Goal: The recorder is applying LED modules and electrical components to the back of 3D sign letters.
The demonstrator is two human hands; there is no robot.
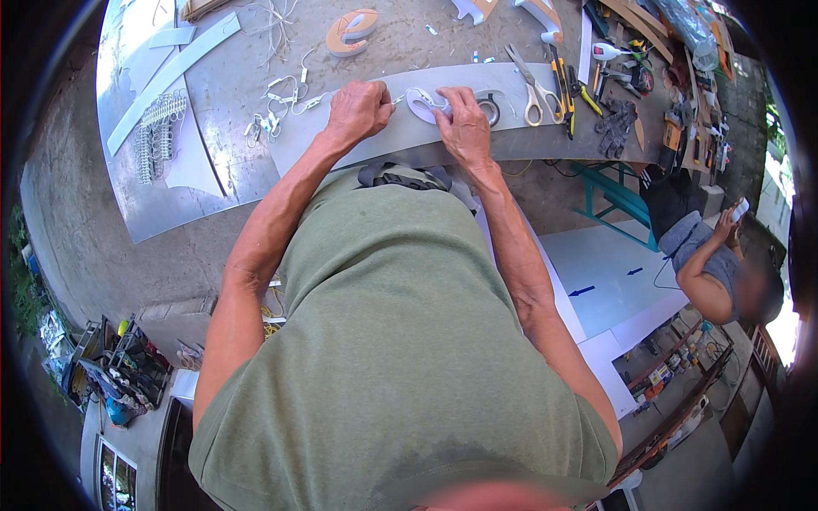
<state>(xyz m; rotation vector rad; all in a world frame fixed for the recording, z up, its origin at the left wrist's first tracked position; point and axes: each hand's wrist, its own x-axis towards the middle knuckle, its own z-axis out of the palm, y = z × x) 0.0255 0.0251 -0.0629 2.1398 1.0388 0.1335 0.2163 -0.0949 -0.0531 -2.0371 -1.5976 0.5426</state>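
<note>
A string of white LED modules on thin wire lies across a pale sheet strip at the table's near edge. My left hand is closed over the wire of this string, its fingertips pinched together at the right side. Just right of it, a small white rounded piece has an LED module on it. My right hand holds this piece's right edge between thumb and fingers; part of the piece is hidden. A roll of tape sits beside my right hand.
Scissors, utility knives and pliers lie to the right. Farther back is an orange-faced letter. White offcuts and a wire coil lie left. A person is at the right, by a teal bench.
</note>
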